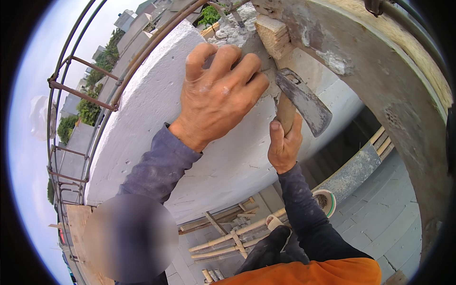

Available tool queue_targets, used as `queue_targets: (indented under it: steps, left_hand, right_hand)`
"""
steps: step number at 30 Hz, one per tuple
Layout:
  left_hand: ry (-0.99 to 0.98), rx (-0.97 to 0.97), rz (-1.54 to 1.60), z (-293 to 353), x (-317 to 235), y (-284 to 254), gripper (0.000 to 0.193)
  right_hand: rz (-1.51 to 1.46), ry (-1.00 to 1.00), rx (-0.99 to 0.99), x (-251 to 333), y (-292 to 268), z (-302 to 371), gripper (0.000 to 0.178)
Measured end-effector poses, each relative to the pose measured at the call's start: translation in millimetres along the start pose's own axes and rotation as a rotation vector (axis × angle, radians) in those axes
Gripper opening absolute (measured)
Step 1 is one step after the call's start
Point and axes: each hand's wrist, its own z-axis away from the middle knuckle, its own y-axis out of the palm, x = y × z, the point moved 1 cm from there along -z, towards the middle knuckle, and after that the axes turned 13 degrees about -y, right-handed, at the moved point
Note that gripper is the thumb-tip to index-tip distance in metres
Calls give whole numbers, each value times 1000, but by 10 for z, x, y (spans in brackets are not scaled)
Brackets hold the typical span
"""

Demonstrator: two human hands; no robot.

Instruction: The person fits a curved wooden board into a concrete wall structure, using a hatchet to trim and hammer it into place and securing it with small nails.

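My right hand [286, 148] is wrapped round the wooden handle of a hatchet [306, 102]. Its worn grey blade flares downward to the right, and the head lies against the wall top. At the upper edge of a curved white wall [142, 128], my left hand [221, 88] has its fingers bent over and closed; what they grip, if anything, is hidden behind them. A flat grey piece [258, 47] shows just past those fingers, below a wooden block [274, 37]. Rough broken mortar [235, 32] lies behind the left fingers.
A curved concrete beam [375, 71] arches over the right side. Rusty steel bars [114, 97] run along the left, with rooftops and trees beyond. Below are bamboo poles [251, 230], a pale bucket [325, 203] and grey floor blocks [384, 209].
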Motion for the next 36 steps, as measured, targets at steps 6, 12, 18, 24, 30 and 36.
queue_targets:
  steps: [6,12,18,24,30,36]
  left_hand:
    - [-15,17,15,-3,2,5,11]
    - [-9,11,9,-3,1,-1,12]
    - [-17,-40,-14,3,-10,38,5]
    - [-7,-52,-39,34,-38,72,5]
    - [-53,-71,24,62,-188,184,9]
    - [-170,-109,54,-12,-315,321,17]
  right_hand:
    - [12,33,3,67,-9,5,54]
    - [53,84,71,135,-8,-26,51]
    - [8,35,-62,201,-51,-33,49]
    - [-256,261,-238,230,-7,-156,43]
    - [-483,331,-319,408,-37,-586,41]
    - [-366,318,-274,359,-74,-537,40]
